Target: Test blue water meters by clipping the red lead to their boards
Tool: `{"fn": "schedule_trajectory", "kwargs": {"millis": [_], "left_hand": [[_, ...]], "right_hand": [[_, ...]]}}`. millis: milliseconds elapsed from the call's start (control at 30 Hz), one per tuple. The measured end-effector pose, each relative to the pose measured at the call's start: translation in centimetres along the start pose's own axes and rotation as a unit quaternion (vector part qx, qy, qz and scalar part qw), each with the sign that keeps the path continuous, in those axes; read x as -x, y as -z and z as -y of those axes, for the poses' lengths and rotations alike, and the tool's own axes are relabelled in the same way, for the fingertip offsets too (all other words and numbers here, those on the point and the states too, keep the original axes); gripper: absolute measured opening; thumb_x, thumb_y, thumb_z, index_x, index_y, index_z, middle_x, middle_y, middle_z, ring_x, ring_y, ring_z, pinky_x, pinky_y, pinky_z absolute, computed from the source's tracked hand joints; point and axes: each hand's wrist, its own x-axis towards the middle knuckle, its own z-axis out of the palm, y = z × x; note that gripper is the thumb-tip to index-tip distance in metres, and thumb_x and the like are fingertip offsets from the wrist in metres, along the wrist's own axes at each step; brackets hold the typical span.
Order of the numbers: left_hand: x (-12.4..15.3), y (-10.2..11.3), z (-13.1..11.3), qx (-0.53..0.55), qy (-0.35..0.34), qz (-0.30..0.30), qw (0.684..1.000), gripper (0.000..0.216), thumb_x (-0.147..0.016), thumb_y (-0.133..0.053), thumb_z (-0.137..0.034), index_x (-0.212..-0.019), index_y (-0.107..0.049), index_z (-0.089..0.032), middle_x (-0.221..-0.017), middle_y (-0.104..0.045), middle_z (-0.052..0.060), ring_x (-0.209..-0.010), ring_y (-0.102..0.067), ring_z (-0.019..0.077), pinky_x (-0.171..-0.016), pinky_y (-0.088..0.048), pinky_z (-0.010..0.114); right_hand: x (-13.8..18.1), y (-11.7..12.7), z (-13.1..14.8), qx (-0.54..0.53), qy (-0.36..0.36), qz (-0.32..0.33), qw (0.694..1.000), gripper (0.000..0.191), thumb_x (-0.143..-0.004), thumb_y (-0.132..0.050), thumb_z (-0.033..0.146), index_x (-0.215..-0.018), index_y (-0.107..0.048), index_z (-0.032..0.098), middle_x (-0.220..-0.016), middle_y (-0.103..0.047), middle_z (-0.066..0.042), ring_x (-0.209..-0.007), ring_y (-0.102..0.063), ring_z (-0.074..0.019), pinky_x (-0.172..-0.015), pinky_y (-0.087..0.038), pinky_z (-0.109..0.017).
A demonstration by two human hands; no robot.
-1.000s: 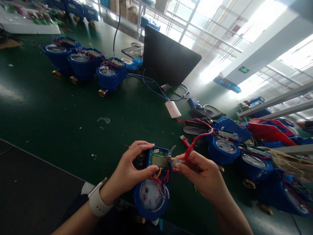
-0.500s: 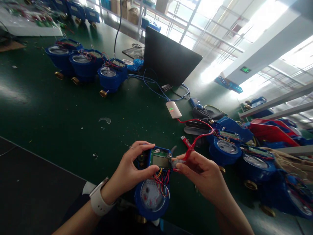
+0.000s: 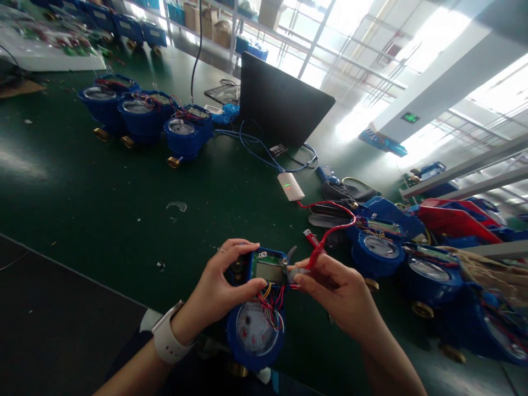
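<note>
A blue water meter point(image 3: 256, 324) with an open electronics box, green circuit board and coloured wires sits at the near edge of the green table point(image 3: 103, 203). My left hand point(image 3: 220, 283) grips the box from the left, thumb on its lower edge. My right hand point(image 3: 330, 289) pinches a small connector point(image 3: 297, 273) against the box's right side. A red cable point(image 3: 330, 234) runs from that connector up to a white adapter point(image 3: 291, 186) showing a green light.
Three blue meters point(image 3: 140, 113) stand at the far left, several more point(image 3: 412, 264) crowd the right. A black laptop point(image 3: 280, 102) with blue cables point(image 3: 256, 146) stands behind. A red tray point(image 3: 457, 220) lies at right. A white tray point(image 3: 49, 49) is far left.
The adapter's light went from red to green. Both hands stay on the meter and connector; the view has shifted slightly.
</note>
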Motion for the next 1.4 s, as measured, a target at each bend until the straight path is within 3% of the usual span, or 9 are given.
{"fn": "schedule_trajectory", "kwargs": {"millis": [900,1067,1167,1233,1300,1367,1400], "left_hand": [[-0.2,0.3,-0.5,-0.08,-0.004,-0.003,0.997,0.041,-0.076,-0.073,-0.038,-0.113,-0.067,-0.02,-0.118,-0.067,0.01,-0.111,-0.063,0.0287,-0.101,-0.048,0.047],[-0.3,0.5,-0.8,-0.093,0.007,0.002,0.996,0.042,-0.077,-0.072,-0.04,-0.114,-0.067,-0.02,-0.119,-0.067,0.01,-0.112,-0.063,0.0297,-0.102,-0.047,0.049],[-0.2,0.6,-0.4,-0.101,0.013,-0.004,0.995,0.045,-0.078,-0.071,-0.045,-0.116,-0.066,-0.022,-0.129,-0.062,0.011,-0.123,-0.057,0.0327,-0.108,-0.041,0.052],[0.3,0.5,0.2,-0.101,0.022,-0.032,0.994,0.054,-0.082,-0.066,-0.052,-0.126,-0.06,-0.024,-0.143,-0.051,0.013,-0.136,-0.045,0.0356,-0.113,-0.034,0.056],[1.4,0.1,1.0,-0.07,0.05,-0.077,0.993,0.066,-0.088,-0.056,-0.058,-0.144,-0.041,-0.026,-0.157,-0.033,0.013,-0.145,-0.031,0.0355,-0.117,-0.028,0.058],[3.1,-0.5,1.9,-0.003,0.103,-0.112,0.988,0.08,-0.09,-0.049,-0.062,-0.153,-0.016,-0.026,-0.163,-0.019,0.014,-0.15,-0.022,0.0334,-0.119,-0.025,0.056],[4.0,-0.9,2.3,0.032,0.135,-0.121,0.983,0.088,-0.088,-0.051,-0.065,-0.153,-0.011,-0.023,-0.163,-0.017,0.016,-0.15,-0.02,0.0338,-0.119,-0.025,0.055]], "right_hand": [[-0.3,-0.6,0.4,-0.075,0.04,0.0,0.996,0.03,-0.081,-0.071,0.046,-0.087,-0.064,0.018,-0.076,-0.069,-0.001,-0.063,-0.065,-0.0142,-0.057,-0.055,-0.026],[0.6,-1.4,0.1,-0.093,0.057,-0.027,0.994,0.029,-0.087,-0.065,0.048,-0.091,-0.064,0.018,-0.081,-0.072,-0.003,-0.066,-0.068,-0.016,-0.059,-0.057,-0.027],[1.5,-1.7,-0.1,-0.098,0.093,-0.067,0.989,0.026,-0.091,-0.062,0.045,-0.097,-0.065,0.02,-0.091,-0.074,-0.006,-0.076,-0.072,-0.0194,-0.063,-0.059,-0.029],[1.9,-1.5,-0.5,-0.115,0.125,-0.135,0.976,0.023,-0.092,-0.062,0.043,-0.101,-0.066,0.022,-0.103,-0.075,-0.009,-0.088,-0.073,-0.0221,-0.072,-0.061,-0.032],[2.2,-1.0,-1.1,-0.139,0.133,-0.196,0.961,0.021,-0.092,-0.063,0.042,-0.101,-0.067,0.023,-0.107,-0.075,-0.009,-0.095,-0.072,-0.0235,-0.08,-0.061,-0.036],[2.3,-0.5,-2.2,-0.154,0.099,-0.217,0.959,0.025,-0.09,-0.064,0.044,-0.104,-0.067,0.023,-0.106,-0.075,-0.008,-0.093,-0.072,-0.0235,-0.08,-0.062,-0.037],[2.3,-0.2,-2.8,-0.153,0.073,-0.215,0.962,0.03,-0.089,-0.065,0.046,-0.108,-0.067,0.023,-0.106,-0.075,-0.008,-0.091,-0.073,-0.0238,-0.079,-0.062,-0.038]]}}
